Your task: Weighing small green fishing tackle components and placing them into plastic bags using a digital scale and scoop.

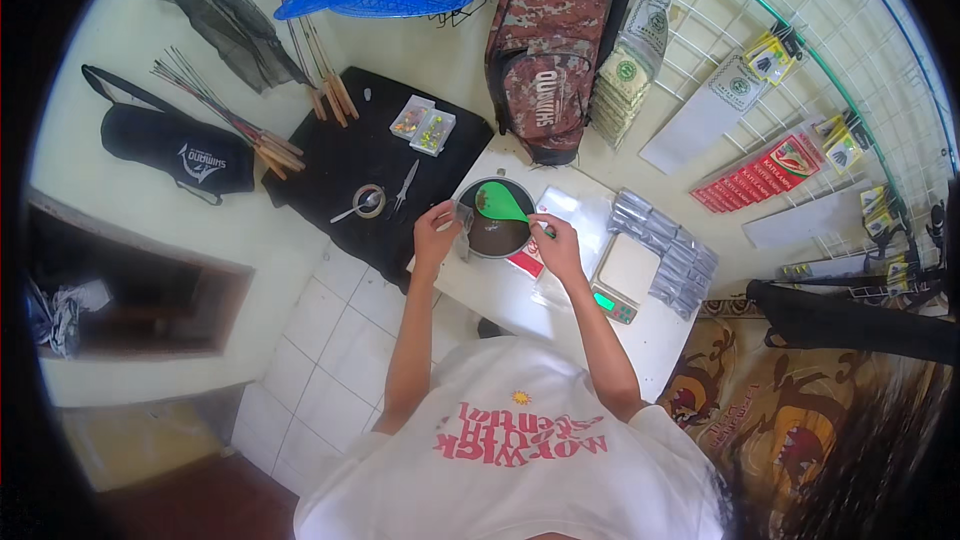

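A round metal pot (500, 250) with dark brown contents stands on the white table (480, 289). My right hand (555, 240) grips the handle of a green plastic spoon (499, 202), whose bowl is over the pot with some brown matter on it. At the pot's left rim, my left hand (437, 234) pinches a small clear plastic bag (463, 229). Right of my right hand is a digital kitchen scale (628, 270) with a lit green display. Behind it lie several small filled grey packets (675, 255). Flat plastic packaging (574, 214) lies between pot and scale.
On the black cloth (322, 157) at the left are scissors (405, 191), a roll of tape (377, 202) with a metal spoon (352, 211) on it, and boxes of small colourful pieces (424, 125). A camouflage bag (547, 52) stands behind the table, beside a wire rack (705, 52) hung with packets.
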Action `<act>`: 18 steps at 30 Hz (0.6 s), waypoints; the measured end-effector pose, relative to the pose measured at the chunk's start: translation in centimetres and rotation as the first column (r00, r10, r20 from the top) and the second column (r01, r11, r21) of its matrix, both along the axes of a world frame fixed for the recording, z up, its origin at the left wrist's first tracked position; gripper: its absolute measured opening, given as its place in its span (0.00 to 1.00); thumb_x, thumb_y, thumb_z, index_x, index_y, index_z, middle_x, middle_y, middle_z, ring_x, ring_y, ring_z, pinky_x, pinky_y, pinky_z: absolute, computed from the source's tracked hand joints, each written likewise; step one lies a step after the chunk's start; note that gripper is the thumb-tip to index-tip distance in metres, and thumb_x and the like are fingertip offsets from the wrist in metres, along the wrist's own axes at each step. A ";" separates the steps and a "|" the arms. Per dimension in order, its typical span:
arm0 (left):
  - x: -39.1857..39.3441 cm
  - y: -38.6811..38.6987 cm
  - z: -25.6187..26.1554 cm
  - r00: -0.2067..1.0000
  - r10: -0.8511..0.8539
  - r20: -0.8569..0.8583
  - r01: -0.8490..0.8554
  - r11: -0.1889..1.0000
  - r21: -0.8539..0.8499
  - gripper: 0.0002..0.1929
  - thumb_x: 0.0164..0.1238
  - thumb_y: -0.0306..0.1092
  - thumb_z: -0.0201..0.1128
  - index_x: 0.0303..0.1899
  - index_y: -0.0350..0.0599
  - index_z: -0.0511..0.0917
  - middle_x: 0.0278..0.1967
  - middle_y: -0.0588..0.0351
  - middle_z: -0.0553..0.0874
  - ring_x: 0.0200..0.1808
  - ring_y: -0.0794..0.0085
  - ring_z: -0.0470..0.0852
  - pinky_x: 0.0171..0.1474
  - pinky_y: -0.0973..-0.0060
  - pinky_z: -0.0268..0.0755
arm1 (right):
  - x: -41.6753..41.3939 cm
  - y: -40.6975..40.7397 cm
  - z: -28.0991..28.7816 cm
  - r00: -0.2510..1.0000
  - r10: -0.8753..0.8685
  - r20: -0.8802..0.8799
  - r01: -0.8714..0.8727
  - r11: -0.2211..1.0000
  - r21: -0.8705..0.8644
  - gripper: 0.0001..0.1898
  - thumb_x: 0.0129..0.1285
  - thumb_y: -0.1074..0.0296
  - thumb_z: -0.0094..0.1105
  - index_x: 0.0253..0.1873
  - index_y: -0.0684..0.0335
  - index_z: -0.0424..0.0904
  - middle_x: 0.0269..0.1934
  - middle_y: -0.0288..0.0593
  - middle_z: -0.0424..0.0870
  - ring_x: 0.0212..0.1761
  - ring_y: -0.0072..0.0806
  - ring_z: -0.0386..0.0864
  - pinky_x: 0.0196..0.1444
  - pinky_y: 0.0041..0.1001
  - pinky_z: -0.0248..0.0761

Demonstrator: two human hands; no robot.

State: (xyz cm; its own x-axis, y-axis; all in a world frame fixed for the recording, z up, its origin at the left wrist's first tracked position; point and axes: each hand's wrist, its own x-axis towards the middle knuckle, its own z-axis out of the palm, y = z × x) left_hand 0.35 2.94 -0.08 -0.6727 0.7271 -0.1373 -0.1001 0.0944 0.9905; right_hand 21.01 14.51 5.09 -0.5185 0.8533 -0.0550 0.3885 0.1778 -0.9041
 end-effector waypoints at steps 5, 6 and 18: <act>0.5 0.6 0.1 0.999 -0.017 -0.048 0.018 1.000 0.019 0.24 0.51 0.21 0.64 0.54 0.33 0.75 0.48 0.52 0.82 0.48 0.74 0.79 0.51 0.79 0.72 | -0.5 -2.0 3.7 0.998 0.061 0.003 -0.060 0.989 0.135 0.12 0.59 0.62 0.57 0.42 0.63 0.82 0.30 0.53 0.83 0.32 0.41 0.82 0.36 0.31 0.73; 0.6 0.8 0.1 0.999 -0.021 -0.049 0.022 1.000 0.020 0.24 0.51 0.21 0.64 0.54 0.33 0.75 0.48 0.52 0.82 0.48 0.74 0.79 0.51 0.79 0.72 | -0.7 -2.3 4.6 0.996 0.070 0.046 -0.076 0.984 0.160 0.11 0.58 0.63 0.57 0.41 0.62 0.82 0.29 0.51 0.83 0.31 0.43 0.81 0.35 0.35 0.74; 0.4 0.8 -0.4 0.998 -0.008 -0.057 0.009 1.000 0.020 0.25 0.50 0.20 0.64 0.54 0.33 0.75 0.47 0.52 0.82 0.48 0.74 0.79 0.50 0.79 0.73 | -1.2 -2.7 3.4 0.986 0.136 0.098 -0.165 0.890 0.424 0.12 0.54 0.67 0.58 0.43 0.62 0.82 0.27 0.48 0.82 0.28 0.41 0.75 0.37 0.36 0.71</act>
State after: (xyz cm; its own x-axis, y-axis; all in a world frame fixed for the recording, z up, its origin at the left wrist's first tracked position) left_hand 0.72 3.76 -0.43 -0.6730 0.7348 -0.0844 -0.0426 0.0753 0.9962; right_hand 19.80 11.77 8.52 -0.6502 0.7133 0.2616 0.3807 0.6039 -0.7003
